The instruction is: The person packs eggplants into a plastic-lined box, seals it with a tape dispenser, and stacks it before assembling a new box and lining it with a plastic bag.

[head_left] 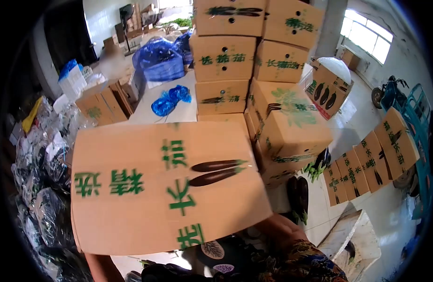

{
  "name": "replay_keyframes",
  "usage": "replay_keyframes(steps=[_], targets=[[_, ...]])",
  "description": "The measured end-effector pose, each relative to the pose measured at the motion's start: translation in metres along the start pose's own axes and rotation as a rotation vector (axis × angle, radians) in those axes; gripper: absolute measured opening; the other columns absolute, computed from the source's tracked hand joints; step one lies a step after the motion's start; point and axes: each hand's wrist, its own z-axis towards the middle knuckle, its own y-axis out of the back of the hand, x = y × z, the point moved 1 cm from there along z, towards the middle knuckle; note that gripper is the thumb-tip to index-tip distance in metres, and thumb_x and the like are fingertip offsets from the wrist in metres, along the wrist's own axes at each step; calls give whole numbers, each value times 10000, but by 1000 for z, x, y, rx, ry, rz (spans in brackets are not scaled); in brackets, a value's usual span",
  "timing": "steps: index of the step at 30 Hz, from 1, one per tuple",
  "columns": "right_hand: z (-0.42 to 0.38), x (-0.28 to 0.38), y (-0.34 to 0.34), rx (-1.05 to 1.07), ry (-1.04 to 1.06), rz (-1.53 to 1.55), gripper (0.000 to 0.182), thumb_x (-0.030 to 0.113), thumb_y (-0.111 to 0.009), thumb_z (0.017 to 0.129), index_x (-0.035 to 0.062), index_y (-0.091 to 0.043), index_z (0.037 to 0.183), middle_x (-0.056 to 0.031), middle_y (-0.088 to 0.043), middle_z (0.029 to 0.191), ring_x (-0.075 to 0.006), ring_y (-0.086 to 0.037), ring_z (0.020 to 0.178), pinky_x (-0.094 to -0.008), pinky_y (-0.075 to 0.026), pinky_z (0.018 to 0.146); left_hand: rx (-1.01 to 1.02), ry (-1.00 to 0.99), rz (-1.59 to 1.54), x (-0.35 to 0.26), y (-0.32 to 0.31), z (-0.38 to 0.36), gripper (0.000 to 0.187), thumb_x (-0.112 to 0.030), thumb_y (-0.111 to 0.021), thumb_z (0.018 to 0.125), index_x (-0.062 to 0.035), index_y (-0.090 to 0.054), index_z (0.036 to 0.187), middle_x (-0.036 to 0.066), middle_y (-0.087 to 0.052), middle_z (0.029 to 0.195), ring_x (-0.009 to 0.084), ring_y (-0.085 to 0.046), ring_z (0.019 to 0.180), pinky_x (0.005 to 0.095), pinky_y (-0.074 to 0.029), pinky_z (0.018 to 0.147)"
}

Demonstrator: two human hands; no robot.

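A large flattened-looking cardboard box (132, 160), printed with green characters and two dark eggplants, fills the middle of the head view in front of my body. My right hand (278, 226) is at its lower right corner, with the fingers hidden by the box. From below, my left arm (103, 267) reaches up to the lower left edge, and the left hand itself is behind the cardboard. The box is held up between both hands, tilted so one broad printed face shows. Just beyond its right edge stands a closed eggplant box (291, 127) on another carton.
Stacked cartons (223, 58) rise ahead. Flat cartons (355, 174) lean in a row at right, near a blue cart (418, 136). Loose eggplants (297, 195) lie on the floor by a white foam box (362, 249). Plastic-wrapped bags (50, 211) pile up at left.
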Motion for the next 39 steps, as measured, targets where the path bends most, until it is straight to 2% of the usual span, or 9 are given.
replay_keyframes(steps=[9,14,21,26,28,30,32,35,39], targets=[[-67,78,4,-148,341,410,663,581,-311,994,47,-450,1361,-100,-570,1249,-189,-550,1110,-355,-446,948,393,-501,9,-205,-105,112,653,-562,-356,987,-23,-522,1317,70,-605,1181,146,-545,1071,303,-417,950],[-53,101,6,-213,425,775,666,585,-313,991,40,-462,1344,-113,-569,1251,-211,-548,1122,-376,-445,954,108,-333,43,-241,-172,123,711,-612,-399,951,-17,-524,1319,43,-631,1137,127,-561,1033,288,-432,922],[-78,85,24,-215,375,1024,672,591,-315,987,30,-478,1320,-131,-568,1254,-241,-545,1138,-405,-444,962,-375,-1075,957,-195,-272,176,691,-450,-634,860,-57,-429,1390,194,-417,1427,389,-340,1340,475,-257,1093],[-103,85,37,19,173,627,574,556,-425,959,18,-588,1076,-150,-616,1048,-247,-577,965,-364,-448,857,-495,-793,575,-174,-286,203,715,-443,-625,873,13,-406,1378,221,-433,1394,363,-348,1340,425,-304,1083],[-118,83,73,-164,143,79,491,489,-435,975,22,-586,992,-129,-616,959,-239,-570,916,-355,-440,842,-73,-443,-155,-148,-290,201,809,-510,-600,882,12,-321,1435,158,-398,1443,281,-336,1357,427,-323,1068],[-154,119,87,-585,855,-635,354,385,-469,962,37,-531,936,-110,-574,973,-214,-534,899,-343,-418,842,227,-131,-378,-104,-301,206,846,-650,-456,899,-140,-193,1521,89,-253,1549,261,-220,1428,532,-250,1083],[-162,152,130,-920,1204,-827,405,322,-499,942,-12,-479,1168,-137,-462,1215,-217,-457,1106,-338,-362,951,59,-175,-483,-92,-324,189,758,-612,-389,959,-81,-289,1489,119,-370,1491,256,-365,1361,397,-293,1120],[-150,188,194,-811,933,-575,460,266,-425,1010,-35,-381,1355,-132,-419,1363,-210,-389,1254,-357,-291,1060,123,-226,-594,-55,-335,214,786,-642,-348,948,-177,-114,1537,77,-154,1576,266,-190,1436,444,-229,1142],[-124,178,230,-699,726,-601,509,321,-556,947,-24,-443,1303,-107,-562,1200,-186,-514,1099,-339,-396,965,151,-184,-583,-72,-348,233,789,-620,-319,964,-119,-102,1534,117,-144,1573,267,-187,1437,401,-231,1151]])
